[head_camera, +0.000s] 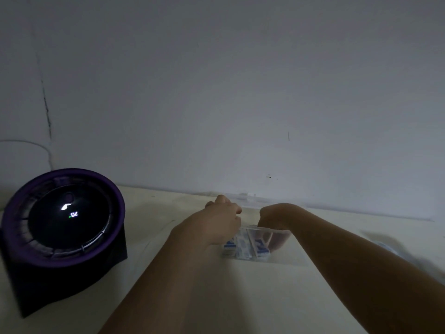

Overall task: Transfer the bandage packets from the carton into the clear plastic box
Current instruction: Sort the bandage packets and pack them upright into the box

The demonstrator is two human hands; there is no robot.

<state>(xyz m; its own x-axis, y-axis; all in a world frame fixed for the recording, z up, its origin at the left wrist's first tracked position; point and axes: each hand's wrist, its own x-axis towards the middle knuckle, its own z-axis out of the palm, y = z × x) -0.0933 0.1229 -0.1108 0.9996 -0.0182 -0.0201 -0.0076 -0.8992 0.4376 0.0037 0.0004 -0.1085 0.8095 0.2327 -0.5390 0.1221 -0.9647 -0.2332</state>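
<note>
The clear plastic box lies on the pale table, right of the middle, in dim light. Several white-and-blue bandage packets stand inside it. Its clear lid seems to be tipped up behind the hands. My left hand is at the box's far left corner, with fingers curled and the thumb pointing right, and it appears to grip the box there. My right hand bends down at the wrist over the box's far rim, and its fingers are hidden. No carton is in view.
A round black and purple device with a lit display stands on the table at the left. A white wall rises right behind the table's far edge. Something pale and blurred lies past my right forearm.
</note>
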